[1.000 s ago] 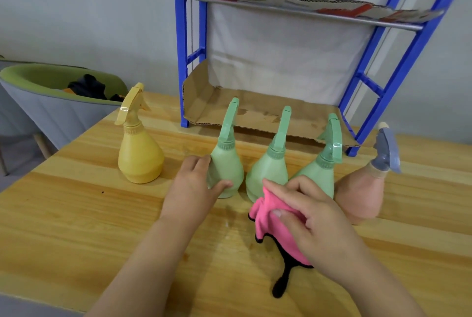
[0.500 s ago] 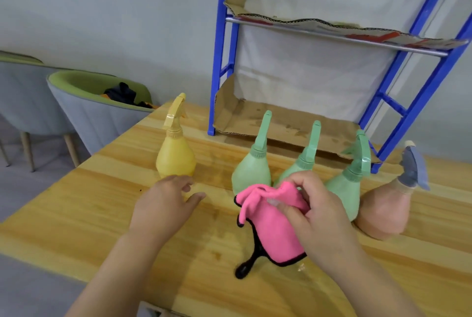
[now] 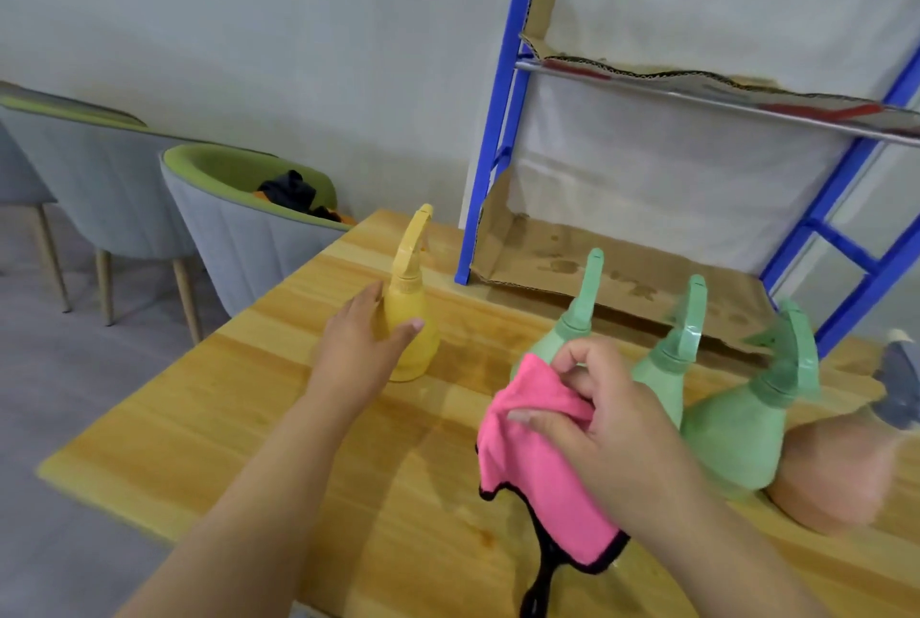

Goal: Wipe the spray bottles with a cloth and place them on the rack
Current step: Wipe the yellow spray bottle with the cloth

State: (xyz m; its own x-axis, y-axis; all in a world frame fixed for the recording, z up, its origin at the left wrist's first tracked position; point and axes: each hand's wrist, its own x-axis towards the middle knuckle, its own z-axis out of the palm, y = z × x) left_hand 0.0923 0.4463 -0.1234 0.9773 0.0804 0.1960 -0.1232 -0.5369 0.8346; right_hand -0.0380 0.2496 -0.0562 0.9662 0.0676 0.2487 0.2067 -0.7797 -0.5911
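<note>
Since a moment ago our left hand [image 3: 358,348] has come to the yellow spray bottle [image 3: 413,319], which stands on the wooden surface [image 3: 249,418] near the blue rack [image 3: 490,159], and thumb and fingers curl round its pear-shaped belly. Our right hand [image 3: 612,433] pinches the soft pink cloth [image 3: 542,463] before three green bottles [image 3: 662,378]; a peach bottle [image 3: 836,473] sits beside them.

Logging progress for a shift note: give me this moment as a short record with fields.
left hand: wraps round yellow bottle
right hand: holds pink cloth
green bottles: three, on table
peach bottle: on table, far right
rack: no bottles on visible shelves
</note>
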